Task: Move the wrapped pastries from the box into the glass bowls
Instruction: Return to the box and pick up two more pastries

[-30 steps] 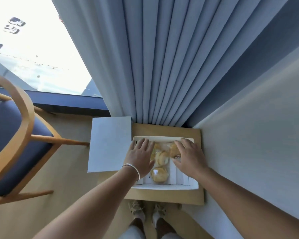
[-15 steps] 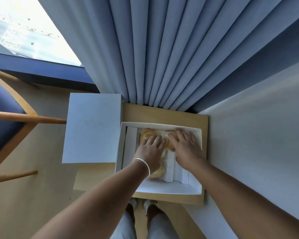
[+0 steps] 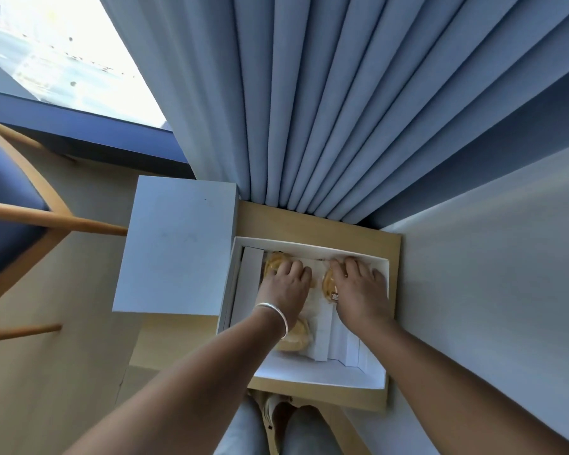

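The head view looks straight down on a white box (image 3: 309,377) that stands open on a small wooden bench (image 3: 316,223), with its lid (image 3: 174,247) lying flat to the left and partly over the bench edge. Both hands are inside the far end of the box. The left hand (image 3: 284,287) lies flat, fingers together, on a wrapped pastry (image 3: 274,260), and hides most of it. The right hand (image 3: 358,290) presses on a second wrapped pastry (image 3: 328,284); whether it grips the pastry I cannot tell. A small dark label (image 3: 334,296) on this wrapper is too blurred to read. A third pastry (image 3: 296,336) lies nearer, half covered by the left wrist with its silver bangle (image 3: 276,315). White card dividers (image 3: 322,333) stand between the pastries. Grey-blue curtains (image 3: 309,110) hang behind the bench.
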Action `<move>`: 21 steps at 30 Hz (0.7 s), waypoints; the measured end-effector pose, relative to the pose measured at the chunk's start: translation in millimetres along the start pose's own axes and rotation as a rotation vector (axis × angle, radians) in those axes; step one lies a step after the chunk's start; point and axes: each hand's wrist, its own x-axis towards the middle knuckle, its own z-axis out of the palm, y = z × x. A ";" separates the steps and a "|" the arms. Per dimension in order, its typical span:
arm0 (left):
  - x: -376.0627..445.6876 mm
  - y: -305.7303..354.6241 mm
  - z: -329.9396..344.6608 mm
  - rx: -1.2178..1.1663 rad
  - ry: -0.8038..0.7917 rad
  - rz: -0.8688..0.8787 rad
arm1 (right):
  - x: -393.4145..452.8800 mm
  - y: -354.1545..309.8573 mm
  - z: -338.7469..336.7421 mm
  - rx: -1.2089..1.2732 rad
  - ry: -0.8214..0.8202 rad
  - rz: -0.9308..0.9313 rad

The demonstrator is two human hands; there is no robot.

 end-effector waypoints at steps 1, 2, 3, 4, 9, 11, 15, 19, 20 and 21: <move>-5.1 -2.2 -5.9 -0.001 0.024 -0.006 | -4.3 0.5 -6.2 0.008 0.002 0.001; -11.1 -4.9 -13.4 -0.002 0.048 -0.011 | -9.3 0.7 -13.7 0.018 0.005 -0.001; -18.0 -7.8 -22.5 -0.001 0.071 -0.014 | -14.6 0.6 -22.7 0.027 0.010 -0.005; -25.3 -11.0 -32.6 0.003 0.096 -0.016 | -19.7 0.2 -32.5 0.033 0.015 -0.012; -68.0 -35.3 -93.5 0.013 0.222 -0.089 | -41.5 -12.1 -99.0 0.058 0.061 -0.031; -85.1 -47.9 -119.6 0.018 0.260 -0.127 | -46.0 -21.0 -130.5 0.065 0.099 -0.052; -119.6 -73.1 -167.9 0.016 0.351 -0.165 | -51.2 -43.4 -194.4 0.077 0.193 -0.091; -147.8 -97.7 -215.1 0.004 0.464 -0.200 | -58.2 -64.8 -252.1 0.118 0.290 -0.112; -153.2 -103.1 -226.4 0.005 0.487 -0.205 | -60.1 -68.2 -265.3 0.118 0.318 -0.124; -160.1 -108.2 -238.6 0.017 0.508 -0.206 | -63.1 -71.3 -279.0 0.120 0.349 -0.135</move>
